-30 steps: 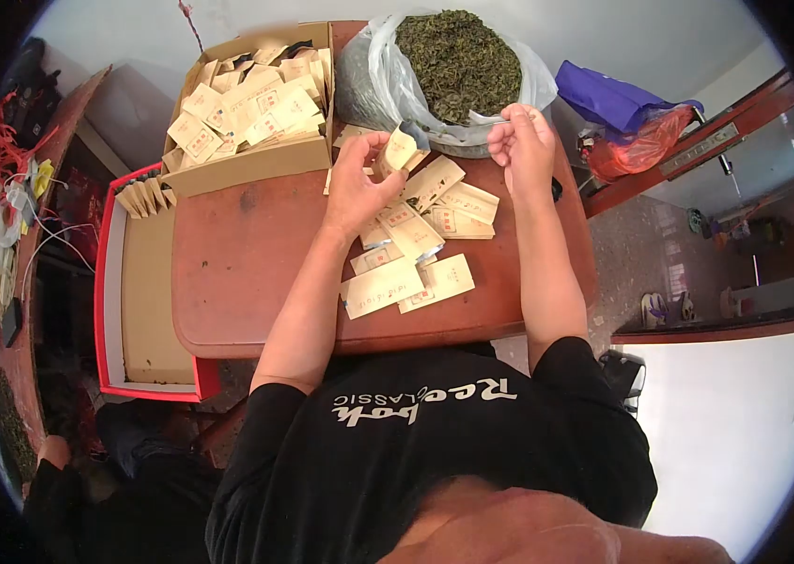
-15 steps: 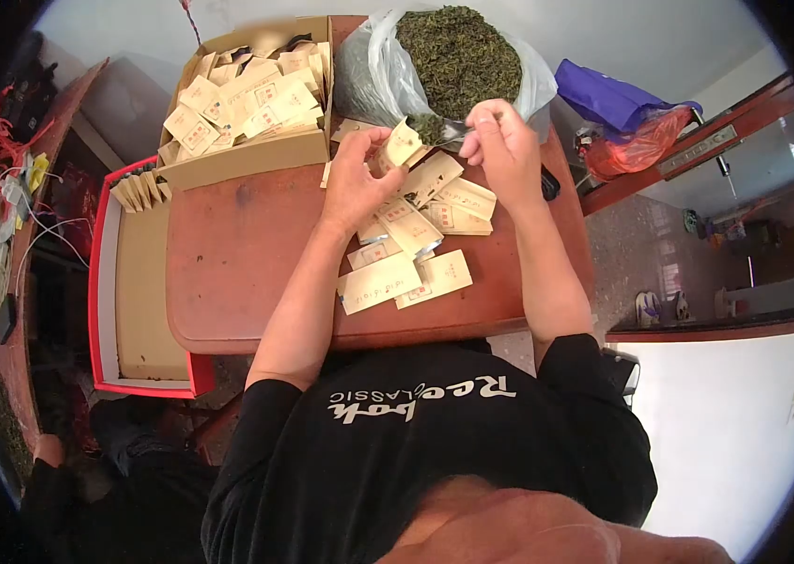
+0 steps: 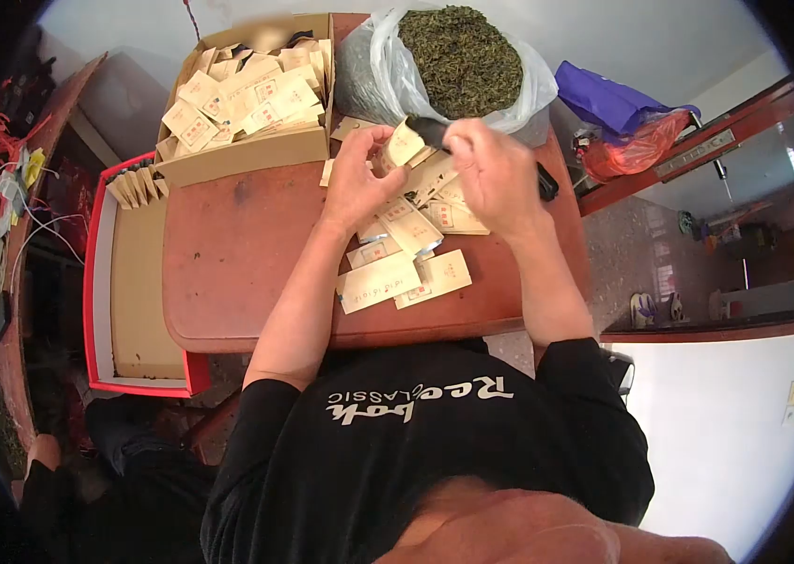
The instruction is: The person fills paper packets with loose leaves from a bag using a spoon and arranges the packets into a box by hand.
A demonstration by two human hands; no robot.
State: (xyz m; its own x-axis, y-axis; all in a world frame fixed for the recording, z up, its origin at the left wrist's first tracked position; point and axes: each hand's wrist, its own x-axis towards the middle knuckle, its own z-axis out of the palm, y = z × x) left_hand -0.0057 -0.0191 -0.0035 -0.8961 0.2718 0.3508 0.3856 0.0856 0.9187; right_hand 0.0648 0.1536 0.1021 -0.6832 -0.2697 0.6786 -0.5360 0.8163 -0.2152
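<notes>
My left hand [image 3: 364, 183] holds a small tan paper packet [image 3: 405, 143] by its sides, with its open top facing up and to the right. My right hand [image 3: 491, 169] is closed around the handle of a scoop [image 3: 430, 132], whose dark end is at the packet's mouth. How far it reaches inside I cannot tell. Below both hands several flat printed packets [image 3: 411, 228] overlap on the reddish table [image 3: 228, 273]. Behind the hands a clear plastic bag [image 3: 383, 70] stands open, heaped with dried green leaves [image 3: 461, 58].
A cardboard box [image 3: 247, 155] full of tan packets is at the back left. A red-rimmed box [image 3: 96, 282] with a few packets stands left of the table. A purple bag [image 3: 608, 99] hangs at the right. Another person's hand [image 3: 43, 453] shows at lower left.
My right hand has moved from beside the leaf bag, left and down to the packet, bringing the scoop with leaves to its mouth. My left hand has kept its hold on the packet.
</notes>
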